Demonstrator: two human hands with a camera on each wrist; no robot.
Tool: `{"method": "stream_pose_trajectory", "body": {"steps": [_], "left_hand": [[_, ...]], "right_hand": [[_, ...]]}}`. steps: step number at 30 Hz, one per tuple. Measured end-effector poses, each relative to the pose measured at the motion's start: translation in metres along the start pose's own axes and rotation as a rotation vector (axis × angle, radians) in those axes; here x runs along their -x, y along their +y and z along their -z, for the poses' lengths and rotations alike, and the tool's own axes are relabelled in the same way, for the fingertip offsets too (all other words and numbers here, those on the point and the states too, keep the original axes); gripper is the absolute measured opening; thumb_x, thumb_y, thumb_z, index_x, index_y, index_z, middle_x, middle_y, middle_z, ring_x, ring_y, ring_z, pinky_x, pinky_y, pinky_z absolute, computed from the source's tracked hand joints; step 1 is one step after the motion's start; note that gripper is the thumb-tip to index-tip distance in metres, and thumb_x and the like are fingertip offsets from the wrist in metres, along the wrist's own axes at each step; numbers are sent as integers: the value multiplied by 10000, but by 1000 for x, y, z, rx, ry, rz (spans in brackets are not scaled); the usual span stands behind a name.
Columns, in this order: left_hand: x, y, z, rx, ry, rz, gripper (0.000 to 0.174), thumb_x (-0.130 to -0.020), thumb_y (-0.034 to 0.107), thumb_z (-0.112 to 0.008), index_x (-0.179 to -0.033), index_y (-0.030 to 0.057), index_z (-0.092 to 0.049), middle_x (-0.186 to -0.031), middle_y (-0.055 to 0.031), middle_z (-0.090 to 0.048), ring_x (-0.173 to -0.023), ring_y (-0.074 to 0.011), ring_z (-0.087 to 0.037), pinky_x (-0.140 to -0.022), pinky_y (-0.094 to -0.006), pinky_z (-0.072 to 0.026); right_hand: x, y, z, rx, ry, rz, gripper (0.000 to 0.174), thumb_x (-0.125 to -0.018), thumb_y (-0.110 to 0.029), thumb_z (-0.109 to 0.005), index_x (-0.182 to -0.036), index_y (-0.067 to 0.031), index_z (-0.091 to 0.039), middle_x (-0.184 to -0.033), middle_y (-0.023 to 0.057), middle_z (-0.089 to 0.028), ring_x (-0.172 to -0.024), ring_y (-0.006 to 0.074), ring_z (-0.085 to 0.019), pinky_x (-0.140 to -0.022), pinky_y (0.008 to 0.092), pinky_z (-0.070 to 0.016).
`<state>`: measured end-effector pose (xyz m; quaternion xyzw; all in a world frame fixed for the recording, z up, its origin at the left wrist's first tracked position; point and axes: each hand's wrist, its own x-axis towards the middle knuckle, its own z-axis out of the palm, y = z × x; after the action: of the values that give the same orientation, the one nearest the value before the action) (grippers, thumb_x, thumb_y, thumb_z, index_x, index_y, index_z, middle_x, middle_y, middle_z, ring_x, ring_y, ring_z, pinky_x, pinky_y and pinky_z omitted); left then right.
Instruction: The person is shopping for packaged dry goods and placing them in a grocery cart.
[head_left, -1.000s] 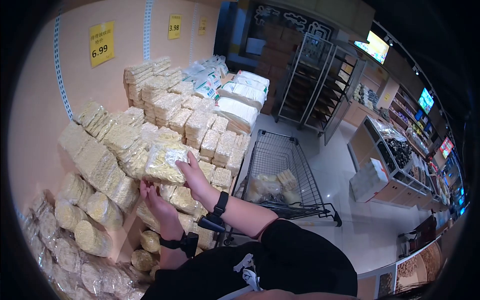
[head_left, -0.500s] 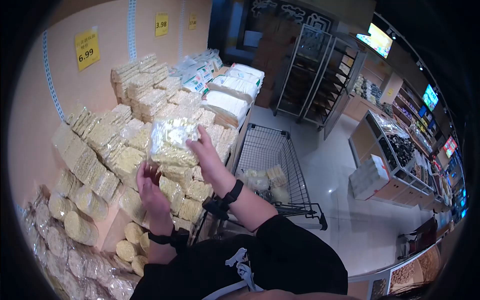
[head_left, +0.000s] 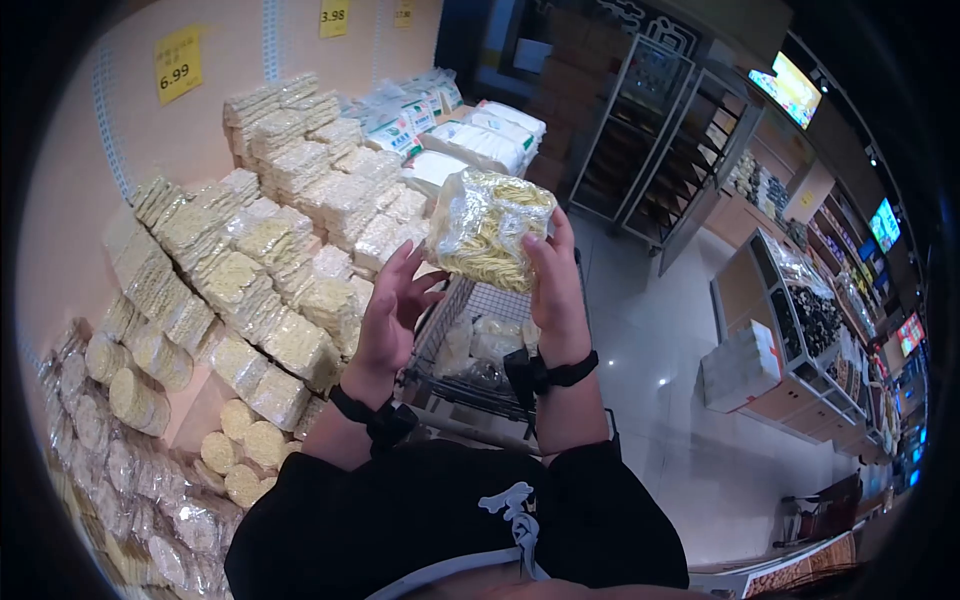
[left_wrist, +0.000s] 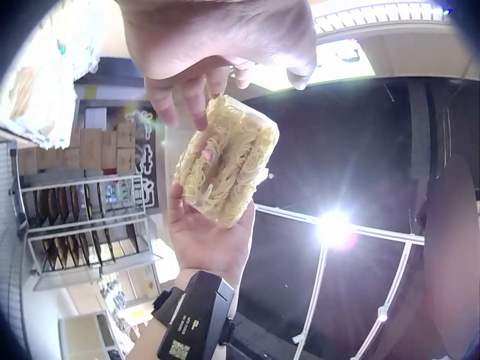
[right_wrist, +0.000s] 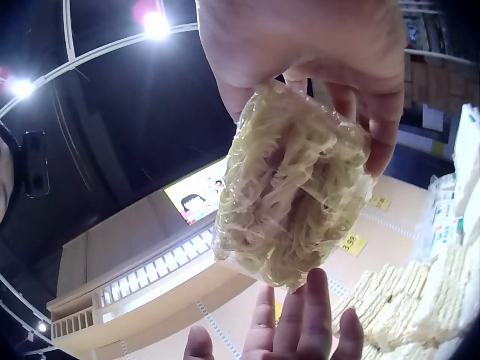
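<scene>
Room: a shop with a glossy tiled floor [head_left: 650, 400], a dark ceiling and lit screens [head_left: 790, 90].
Bench: pale wood [head_left: 192, 418] along a panelled wall [head_left: 70, 165], stacked with wrapped noodle blocks [head_left: 290, 150], round noodle cakes [head_left: 140, 400] and white packages [head_left: 480, 140]; yellow price tags [head_left: 178, 65] read 6.99 and 3.98.
Rack: a tall metal frame [head_left: 632, 135] holding rows of dark trays.
Display case: across the aisle [head_left: 770, 385], its top compartments filled with dark goods [head_left: 815, 320].
Cart: a wire basket [head_left: 480, 303] beside the bench, containing pale and darker bagged goods [head_left: 495, 345], partly hidden by the arms.
Noodle packet: raised before the person [head_left: 490, 230], above the cart; yellowish, coiled strands in glossy clear wrap, roughly block-shaped, tilted.
Right hand: at the packet's right side [head_left: 558, 290], fingers and thumb pinching its edge.
Left hand: beside the packet's lower left [head_left: 390, 315], fingers spread and slightly bent; contact cannot be told.
</scene>
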<state>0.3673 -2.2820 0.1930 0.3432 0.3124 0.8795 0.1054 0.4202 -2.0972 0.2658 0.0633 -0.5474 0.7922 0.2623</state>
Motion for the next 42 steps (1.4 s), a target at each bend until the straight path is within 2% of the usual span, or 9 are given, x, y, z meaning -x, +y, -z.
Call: {"method": "stream_pose_trajectory", "body": {"steps": [12, 18, 22, 23, 27, 32, 35, 38, 42], "left_hand": [[-23, -157, -40, 297, 31, 607, 600, -910, 360, -404, -1422, 86, -252, -1341, -71, -424, -1130, -236, -491, -935, -366, -407], [7, -251, 5, -80, 113, 869, 514, -912, 344, -466, -1362, 148, -313, -1210, -55, -496, -1046, -195, -505, -875, -346, -363], [22, -257, 23, -184, 237, 945, 482, -910, 339, -470, -1332, 158, -321, -1189, -67, -499, -1033, -197, -506, -862, -353, -360], [26, -260, 32, -254, 254, 1013, 466, -908, 358, -474, -1320, 181, -344, -1175, -51, -507, -982, -184, -529, -828, -338, -381], [33, -269, 63, -214, 335, 1147, 477, -894, 418, -497, -1308, 221, -366, -1149, -20, -511, -936, -177, -543, -823, -340, -392], [41, -282, 79, -401, 297, 1279, 521, -870, 440, -510, -1317, 219, -363, -1178, -8, -505, -979, -188, -524, -863, -374, -370], [41, -278, 83, -518, 234, 1295, 575, -858, 435, -517, -1353, 207, -333, -1197, -10, -505, -990, -190, -520, -866, -380, -360], [40, -274, 82, -567, 289, 1255, 611, -832, 414, -541, -1362, 187, -339, -1190, -40, -511, -991, -203, -519, -837, -375, -376], [39, -274, 83, -645, 317, 1210, 652, -806, 378, -568, -1373, 155, -338, -1140, -83, -539, -904, -205, -553, -740, -342, -418]], "right_hand": [[26, 2, 167, 313, 286, -92, 712, -862, -98, -578, -1438, -25, -166, -1339, 155, -412, -1205, 232, -448, -983, 331, -401], [24, 73, 232, 589, 197, -357, 881, -804, -155, -687, -1462, -51, -110, -1392, 188, -374, -1234, 254, -426, -995, 334, -378], [25, 133, 262, 512, 118, -724, 961, -779, -177, -719, -1467, -65, -58, -1400, 181, -370, -1228, 274, -438, -985, 325, -385], [30, 160, 275, 439, 96, -674, 895, -813, -163, -685, -1464, -85, -76, -1317, 145, -450, -1131, 257, -528, -836, 359, -507], [28, 193, 285, 180, 141, -949, 782, -814, -218, -682, -1424, -179, -194, -1276, 108, -479, -1100, 262, -540, -763, 484, -510], [58, 234, 299, -115, 248, -1021, 709, -843, -150, -642, -1409, -144, -215, -1314, 99, -455, -1136, 288, -526, -871, 476, -483], [87, 294, 351, -103, 232, -1029, 1030, -752, -220, -740, -1476, -134, -12, -1455, 146, -290, -1302, 317, -342, -974, 552, -339], [98, 304, 363, 143, 268, -1146, 1046, -749, -217, -741, -1473, -121, 8, -1455, 155, -285, -1312, 324, -327, -981, 535, -341], [124, 340, 400, 93, 346, -1145, 893, -732, -92, -733, -1411, -40, -156, -1307, 192, -451, -1165, 358, -496, -895, 474, -459]]}}
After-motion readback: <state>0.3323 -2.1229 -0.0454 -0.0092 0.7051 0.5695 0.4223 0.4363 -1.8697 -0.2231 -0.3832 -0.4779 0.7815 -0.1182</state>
